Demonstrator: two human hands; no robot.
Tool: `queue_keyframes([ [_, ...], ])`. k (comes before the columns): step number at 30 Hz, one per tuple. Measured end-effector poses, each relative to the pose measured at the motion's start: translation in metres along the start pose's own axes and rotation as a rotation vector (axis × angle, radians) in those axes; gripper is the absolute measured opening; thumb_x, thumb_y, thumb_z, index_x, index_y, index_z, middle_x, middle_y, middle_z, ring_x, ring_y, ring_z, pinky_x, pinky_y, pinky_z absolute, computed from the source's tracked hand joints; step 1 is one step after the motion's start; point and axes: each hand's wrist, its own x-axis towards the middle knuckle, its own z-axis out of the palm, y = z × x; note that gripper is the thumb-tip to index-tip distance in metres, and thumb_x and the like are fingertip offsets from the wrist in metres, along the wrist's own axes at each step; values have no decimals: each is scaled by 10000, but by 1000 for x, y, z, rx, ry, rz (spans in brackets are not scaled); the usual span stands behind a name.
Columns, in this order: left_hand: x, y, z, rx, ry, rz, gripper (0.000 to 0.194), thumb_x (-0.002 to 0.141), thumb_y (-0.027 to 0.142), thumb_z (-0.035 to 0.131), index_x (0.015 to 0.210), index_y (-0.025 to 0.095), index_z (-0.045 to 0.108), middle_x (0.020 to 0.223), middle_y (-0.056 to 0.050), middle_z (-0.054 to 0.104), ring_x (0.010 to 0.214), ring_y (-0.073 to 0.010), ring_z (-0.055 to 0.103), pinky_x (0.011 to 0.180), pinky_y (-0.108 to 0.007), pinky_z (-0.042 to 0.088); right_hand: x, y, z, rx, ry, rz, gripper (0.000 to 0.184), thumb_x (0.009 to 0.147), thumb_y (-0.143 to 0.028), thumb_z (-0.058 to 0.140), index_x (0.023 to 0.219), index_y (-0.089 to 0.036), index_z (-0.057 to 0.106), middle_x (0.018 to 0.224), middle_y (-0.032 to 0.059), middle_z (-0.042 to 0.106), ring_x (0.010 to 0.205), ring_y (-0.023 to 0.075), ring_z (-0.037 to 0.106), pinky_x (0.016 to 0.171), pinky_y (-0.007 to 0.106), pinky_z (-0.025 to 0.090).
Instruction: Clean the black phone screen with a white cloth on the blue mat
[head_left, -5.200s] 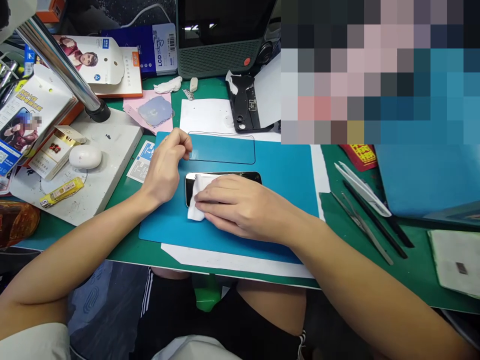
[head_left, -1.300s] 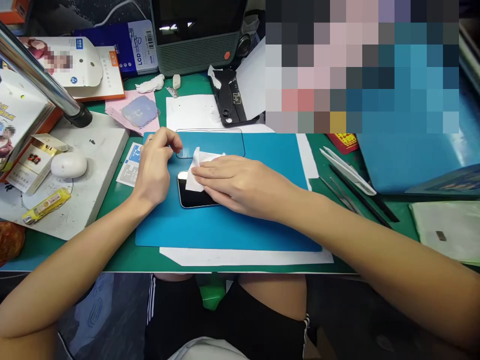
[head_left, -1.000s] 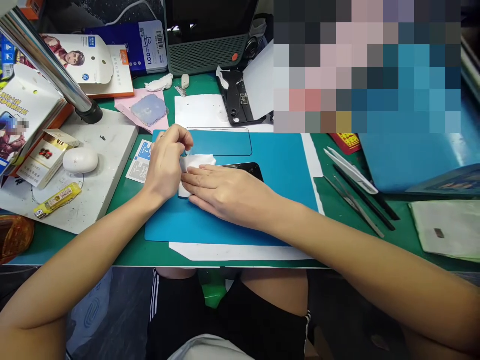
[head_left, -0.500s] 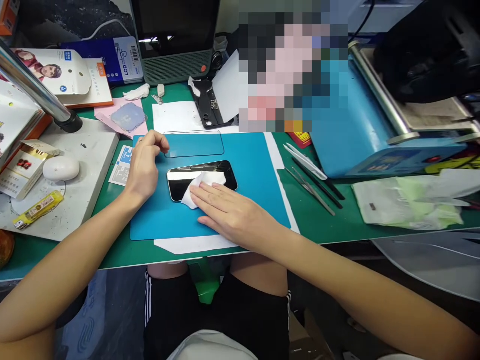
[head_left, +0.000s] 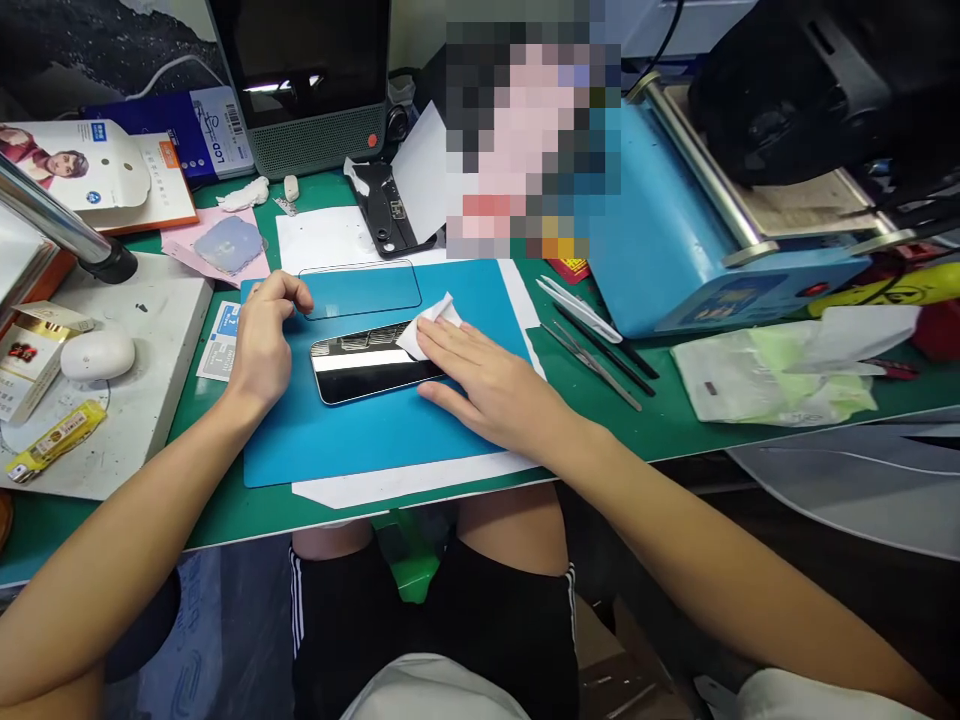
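A smartphone point(head_left: 352, 372) lies face up and slightly slanted on the blue mat point(head_left: 360, 440). Its dark glass reflects a bright band. My right hand point(head_left: 491, 385) covers the phone's right end, fingers together and pressing a folded white wipe point(head_left: 442, 318) against the glass. The thumb sticks out lower, by the phone's near edge. To the left, my left hand point(head_left: 264, 340) rests on the mat with its fingers curled in and nothing visible in them. Its fingertips are beside the left end of a clear, dark-edged screen protector point(head_left: 360, 290), which lies flat behind the phone.
Tweezers point(head_left: 592, 365) and other slim tools lie right of the mat, before a blue machine point(head_left: 660, 230). A soft packet point(head_left: 772, 370) is farther right. On the left, a grey block point(head_left: 161, 330) carries an earbud case point(head_left: 97, 355) and a yellow lighter point(head_left: 56, 440).
My right hand has slid the wipe to the phone's right end, uncovering the middle of the glass. The view has shifted, and my left hand keeps its curled pose.
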Motion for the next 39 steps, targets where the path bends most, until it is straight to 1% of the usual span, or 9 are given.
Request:
queue_keyframes([
  [7,1,-3,-2,25,-26,4,295,982,422,398,813,291,601,893,-90,664,941,-305,558,916,-490,461,-7,-23,-4,-42,6,85,729,1128,-569,497,1657,-67,482,1680,229,515,1597,360,481,1312,616,443],
  [12,4,-4,-1,30,-12,6,260,950,362,417,804,286,618,901,-92,673,939,-305,581,919,-505,468,7,-27,-8,-65,18,135,682,1129,-544,508,1578,-34,575,1639,231,570,1559,370,538,1309,605,451],
  [19,4,-5,-2,32,-17,9,279,970,371,412,809,287,624,897,-89,672,932,-295,582,908,-488,486,-3,-38,-6,-106,61,170,736,1116,-596,501,1563,-16,577,1627,258,581,1525,388,574,1265,616,493],
  [23,4,-5,-2,17,-25,-3,306,977,439,417,795,299,620,888,-99,669,925,-312,577,889,-505,482,7,-38,-9,-118,62,204,633,1102,-558,556,1523,-93,633,1583,198,648,1461,415,592,1221,639,507],
  [26,4,-5,-2,9,-30,7,302,979,418,416,795,296,621,884,-97,671,923,-314,579,889,-509,480,7,-42,-9,-115,73,222,595,1102,-549,556,1551,-164,614,1595,166,644,1352,396,641,1156,626,547],
  [28,4,-5,-2,8,-28,18,284,975,372,414,801,290,621,886,-93,674,928,-310,582,895,-505,478,3,-45,-7,-132,78,232,637,1103,-581,534,1579,-161,585,1612,179,627,1332,392,646,1194,659,506],
  [32,4,-6,-3,23,-38,17,273,966,356,409,804,293,620,884,-85,672,914,-303,576,894,-494,459,5,-48,0,-162,71,273,689,1108,-621,484,1590,-135,570,1636,183,603,1423,407,600,1294,731,362],
  [36,3,-6,-4,27,-56,2,272,958,370,409,803,285,615,904,-81,676,925,-298,563,895,-480,429,8,-51,2,-160,50,301,712,1120,-626,437,1632,-139,524,1677,179,557,1474,408,573,1301,737,351],
  [39,2,-6,-3,28,-49,-1,290,977,386,403,808,284,616,915,-81,690,950,-304,564,911,-479,431,1,-56,3,-169,55,321,729,1126,-638,395,1656,-148,495,1683,174,550,1475,424,574,1292,800,311],
])
